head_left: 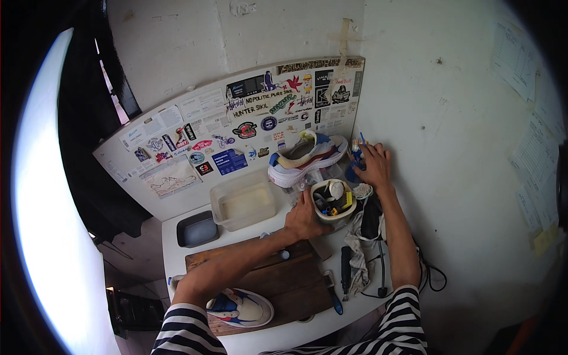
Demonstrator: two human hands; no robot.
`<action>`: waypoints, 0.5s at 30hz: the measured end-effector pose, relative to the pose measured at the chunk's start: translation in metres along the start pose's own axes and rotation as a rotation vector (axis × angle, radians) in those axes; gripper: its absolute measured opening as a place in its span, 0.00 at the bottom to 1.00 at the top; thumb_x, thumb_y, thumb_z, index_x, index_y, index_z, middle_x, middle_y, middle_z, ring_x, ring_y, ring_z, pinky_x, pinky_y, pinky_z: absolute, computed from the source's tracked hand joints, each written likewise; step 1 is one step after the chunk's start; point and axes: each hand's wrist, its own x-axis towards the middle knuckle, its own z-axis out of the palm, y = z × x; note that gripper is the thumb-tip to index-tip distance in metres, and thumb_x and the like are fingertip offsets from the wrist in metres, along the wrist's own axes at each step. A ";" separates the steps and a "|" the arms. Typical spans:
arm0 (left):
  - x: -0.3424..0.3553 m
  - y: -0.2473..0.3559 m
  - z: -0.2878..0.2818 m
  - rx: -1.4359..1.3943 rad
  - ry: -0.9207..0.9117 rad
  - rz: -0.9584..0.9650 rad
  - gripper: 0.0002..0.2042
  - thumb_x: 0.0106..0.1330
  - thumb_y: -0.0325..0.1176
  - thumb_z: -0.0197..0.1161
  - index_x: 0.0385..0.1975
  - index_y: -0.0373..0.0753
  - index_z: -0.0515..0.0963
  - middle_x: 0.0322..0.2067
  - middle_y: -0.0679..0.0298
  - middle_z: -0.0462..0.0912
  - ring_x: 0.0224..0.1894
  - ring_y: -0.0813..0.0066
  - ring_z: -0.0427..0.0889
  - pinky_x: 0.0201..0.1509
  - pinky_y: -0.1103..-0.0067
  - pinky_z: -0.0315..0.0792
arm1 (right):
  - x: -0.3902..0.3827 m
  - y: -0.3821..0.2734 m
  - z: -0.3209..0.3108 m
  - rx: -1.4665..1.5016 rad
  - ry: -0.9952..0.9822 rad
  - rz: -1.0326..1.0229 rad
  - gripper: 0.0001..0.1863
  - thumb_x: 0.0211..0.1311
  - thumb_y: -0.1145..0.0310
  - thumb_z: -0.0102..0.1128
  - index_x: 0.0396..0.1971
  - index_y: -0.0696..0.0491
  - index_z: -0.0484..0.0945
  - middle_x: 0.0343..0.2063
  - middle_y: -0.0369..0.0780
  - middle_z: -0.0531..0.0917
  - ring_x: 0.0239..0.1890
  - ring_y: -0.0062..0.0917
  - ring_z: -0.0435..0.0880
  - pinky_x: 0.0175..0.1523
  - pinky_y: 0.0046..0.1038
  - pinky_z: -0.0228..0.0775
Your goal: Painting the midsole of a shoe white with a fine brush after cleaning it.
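My left hand (304,216) is closed against the near left side of a cream plastic tub (350,214), fingers along its wall. The tub holds small tools and bits, among them a yellow piece (347,201) and a round whitish object (336,189). At the back right, my right hand (377,167) wraps round a blue cup (352,173) of thin brushes (356,144); my palm hides part of it. Behind the tub, a white, blue and red sneaker (309,158) rests on clear plastic. Its apparent match, another sneaker (242,307), lies near my left forearm.
A wooden board (284,284) covers the table's front. At the left stand a clear tub (244,204) and a dark grey tray (197,229). To the right lie a blue-handled brush (333,293), a black pen-like tool (345,266), a rag (357,260) and cables (435,275). A stickered panel (236,127) stands behind.
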 end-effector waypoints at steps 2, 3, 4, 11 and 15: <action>-0.003 -0.001 -0.004 0.017 -0.011 0.001 0.71 0.41 0.53 0.84 0.76 0.32 0.36 0.72 0.40 0.56 0.70 0.42 0.68 0.70 0.62 0.71 | 0.000 -0.006 -0.017 0.024 0.033 -0.002 0.29 0.52 0.59 0.75 0.55 0.53 0.80 0.50 0.37 0.84 0.56 0.32 0.73 0.58 0.39 0.59; -0.006 -0.003 -0.009 0.049 -0.030 -0.001 0.71 0.41 0.54 0.83 0.77 0.32 0.36 0.72 0.40 0.56 0.69 0.42 0.70 0.70 0.61 0.71 | 0.001 -0.010 -0.025 0.054 0.073 -0.005 0.30 0.55 0.58 0.74 0.57 0.53 0.79 0.50 0.37 0.84 0.54 0.32 0.74 0.57 0.38 0.60; -0.012 -0.002 -0.019 0.082 -0.054 0.000 0.71 0.41 0.55 0.83 0.77 0.33 0.35 0.72 0.40 0.57 0.68 0.41 0.71 0.69 0.61 0.71 | 0.001 -0.014 -0.040 0.037 0.100 -0.021 0.27 0.60 0.57 0.71 0.57 0.53 0.79 0.51 0.38 0.84 0.54 0.32 0.75 0.56 0.37 0.61; -0.093 0.022 -0.145 0.371 -0.163 0.250 0.42 0.59 0.53 0.74 0.69 0.35 0.66 0.58 0.46 0.78 0.55 0.49 0.84 0.60 0.61 0.78 | -0.013 -0.059 -0.162 0.088 0.188 0.009 0.21 0.73 0.64 0.57 0.62 0.50 0.79 0.53 0.41 0.85 0.57 0.32 0.76 0.62 0.37 0.65; -0.169 0.007 -0.220 0.154 -0.086 0.256 0.25 0.66 0.43 0.71 0.57 0.33 0.77 0.41 0.53 0.87 0.44 0.60 0.88 0.51 0.67 0.80 | -0.063 -0.117 -0.197 0.327 0.248 0.008 0.26 0.69 0.72 0.43 0.65 0.55 0.77 0.56 0.43 0.84 0.57 0.32 0.75 0.66 0.39 0.65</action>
